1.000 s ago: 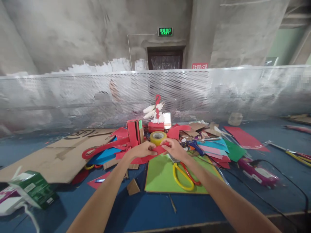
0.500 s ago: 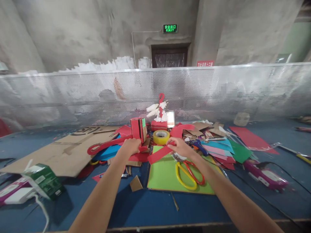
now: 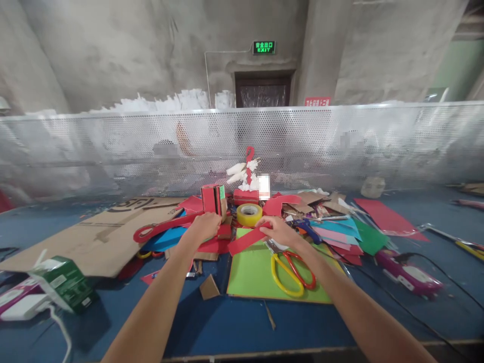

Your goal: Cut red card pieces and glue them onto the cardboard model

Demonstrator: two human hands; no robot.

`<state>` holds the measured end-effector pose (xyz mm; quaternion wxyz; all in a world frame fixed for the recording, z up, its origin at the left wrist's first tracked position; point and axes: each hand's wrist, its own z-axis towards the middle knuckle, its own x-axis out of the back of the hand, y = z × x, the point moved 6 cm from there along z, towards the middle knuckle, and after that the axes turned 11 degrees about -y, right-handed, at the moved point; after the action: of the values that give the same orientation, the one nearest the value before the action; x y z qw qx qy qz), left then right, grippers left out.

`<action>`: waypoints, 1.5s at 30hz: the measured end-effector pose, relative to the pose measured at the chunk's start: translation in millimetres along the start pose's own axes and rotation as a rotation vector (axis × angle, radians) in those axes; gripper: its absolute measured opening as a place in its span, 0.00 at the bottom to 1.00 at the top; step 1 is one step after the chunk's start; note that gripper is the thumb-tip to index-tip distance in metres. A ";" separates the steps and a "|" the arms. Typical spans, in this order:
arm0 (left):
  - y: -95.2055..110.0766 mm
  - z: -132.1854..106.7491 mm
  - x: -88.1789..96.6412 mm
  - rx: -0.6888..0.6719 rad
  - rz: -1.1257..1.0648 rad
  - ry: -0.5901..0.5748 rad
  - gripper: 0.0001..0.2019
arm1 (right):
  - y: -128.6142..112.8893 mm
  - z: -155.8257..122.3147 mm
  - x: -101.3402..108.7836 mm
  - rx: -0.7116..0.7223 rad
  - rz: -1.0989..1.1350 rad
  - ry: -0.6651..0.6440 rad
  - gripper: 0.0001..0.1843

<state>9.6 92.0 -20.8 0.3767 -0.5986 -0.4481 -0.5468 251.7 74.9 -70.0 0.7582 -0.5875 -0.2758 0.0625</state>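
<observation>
The far right end of a red paper strip (image 3: 245,242) is being pinched by the right hand (image 3: 278,231), with the fingers closed on it above the far edge of a green sheet (image 3: 253,280). The strip's long axis is slanting from that hand down toward the near left. Its free end is lying between the two hands, nearer the left hand (image 3: 204,227). The left hand is being held curled over a heap of red card pieces (image 3: 212,245), at the foot of an upright folded red card (image 3: 212,199); whether anything is being gripped there cannot be told. A yellow tape roll (image 3: 249,214) is sitting just beyond the strip, and scissors (image 3: 291,269) are lying on the green sheet, near the right wrist. A cardboard sheet (image 3: 102,237) is spread across the blue desk (image 3: 234,327) to the left.
</observation>
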 end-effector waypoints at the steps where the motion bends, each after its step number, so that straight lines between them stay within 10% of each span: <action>1: 1.5 0.9 4.6 -0.019 -0.029 0.030 0.07 | 1.7 0.3 0.5 -0.007 0.007 0.003 0.07; 6: 22.4 4.2 19.4 -0.289 -0.342 0.130 0.12 | 8.8 3.4 -0.5 -0.017 0.081 -0.001 0.07; 9: 41.9 6.8 5.8 -0.441 -0.615 -0.016 0.16 | 7.4 5.2 -5.1 -0.005 0.167 -0.026 0.07; 18: 69.1 16.8 -20.8 -0.519 -0.527 0.004 0.15 | 6.1 4.7 -9.2 -0.038 0.373 -0.004 0.11; 45: 66.7 6.5 -11.4 -0.604 -0.759 -0.079 0.29 | -1.4 -0.9 17.6 0.065 0.188 0.192 0.13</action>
<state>74.9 75.7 -30.3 -0.0570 -0.4958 -0.4701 -0.7280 266.5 81.1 -62.8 0.7904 -0.5893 -0.1438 0.0856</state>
